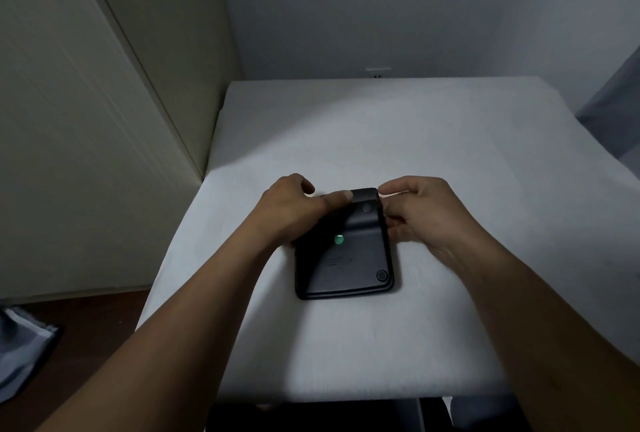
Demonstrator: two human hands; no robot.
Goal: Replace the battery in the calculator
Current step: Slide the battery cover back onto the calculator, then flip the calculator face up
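Note:
A black calculator [349,258] lies face down on the white table [346,126], its back up. A small round green-silver spot [338,239] shows near the middle of the back. My left hand [294,210] rests on the calculator's far left corner, thumb stretched along its top edge. My right hand [422,213] grips the far right corner, fingers pinched at the edge. The calculator's far left part is hidden under my left hand.
A wall panel [104,120] stands close to the table's left edge. Grey cloth [24,352] lies on the dark floor at lower left. A wall socket [377,73] sits behind the table's far edge. Grey fabric [620,95] hangs at the right.

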